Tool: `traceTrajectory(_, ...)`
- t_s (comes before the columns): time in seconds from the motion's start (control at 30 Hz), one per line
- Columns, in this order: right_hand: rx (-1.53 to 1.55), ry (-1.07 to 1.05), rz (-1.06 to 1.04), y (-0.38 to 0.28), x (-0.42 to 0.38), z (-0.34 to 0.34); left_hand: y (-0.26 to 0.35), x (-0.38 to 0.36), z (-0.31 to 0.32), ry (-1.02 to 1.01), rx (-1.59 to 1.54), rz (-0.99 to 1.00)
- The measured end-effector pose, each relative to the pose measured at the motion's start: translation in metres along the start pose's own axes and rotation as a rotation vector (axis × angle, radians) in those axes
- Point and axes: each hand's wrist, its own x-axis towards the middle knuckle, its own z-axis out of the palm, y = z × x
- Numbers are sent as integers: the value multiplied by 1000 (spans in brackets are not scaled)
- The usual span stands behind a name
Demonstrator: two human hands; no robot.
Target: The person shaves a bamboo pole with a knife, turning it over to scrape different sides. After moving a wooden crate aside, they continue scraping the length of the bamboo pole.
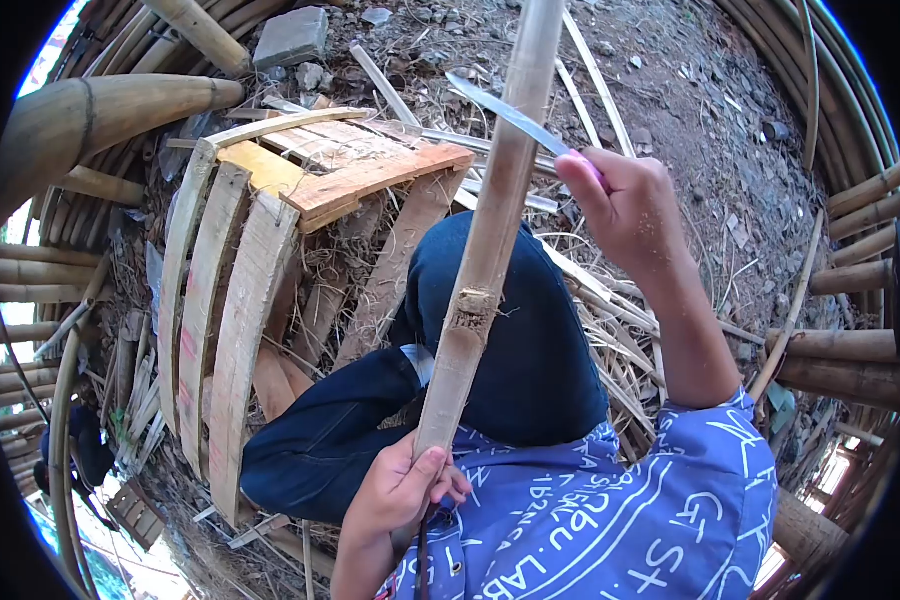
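A long split bamboo strip point(491, 215) runs from near my waist up past the top edge, across my raised knee, with a rough node midway. My left hand point(407, 483) is wrapped round its lower end. My right hand point(620, 200) is closed on the pinkish handle of a knife point(510, 116). The knife's blade crosses the upper part of the strip and points up and to the left. Whether the edge touches the bamboo cannot be made out.
A slatted wooden crate point(240, 350) stands left of my knee, with shavings on its top. Thin bamboo strips point(625, 360) lie on the ground at the right. A concrete block point(291, 37) sits at the upper left. Bamboo poles point(840, 345) line both sides.
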Motion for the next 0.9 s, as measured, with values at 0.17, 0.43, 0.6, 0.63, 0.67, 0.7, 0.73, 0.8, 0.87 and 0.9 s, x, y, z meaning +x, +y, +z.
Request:
traceTrajectory(0.17, -69, 20, 168, 55, 25, 7, 8, -7, 1, 55, 47, -135)
traceTrajectory(0.43, 114, 13, 189, 38, 18, 15, 6, -3, 1, 55, 7, -142)
traceTrajectory(0.6, 161, -53, -37, 2, -3, 7, 4, -1, -4, 9, -27, -75)
traceTrajectory(0.63, 154, -134, -22, -2, -4, 2, 2, 0, -6, -1, -4, -62)
traceTrajectory(0.67, 145, -99, 99, 5, -2, 5, 0, 1, -6, -12, 18, -48)
traceTrajectory(0.7, 130, -52, 199, 16, 5, 3, 0, 1, -4, -12, 15, -49)
traceTrajectory(0.73, 117, -2, 293, 21, 11, 1, 1, 3, -1, -1, 14, -40)
traceTrajectory(0.8, 164, -46, 264, 6, 7, -6, 2, 5, 2, 19, 13, -16)
traceTrajectory(0.87, 204, -85, 148, -15, -11, -6, 0, 7, 2, 98, 52, 38)
traceTrajectory(0.9, 139, -158, 90, -30, -20, -9, 1, 8, 4, 97, 49, 38)
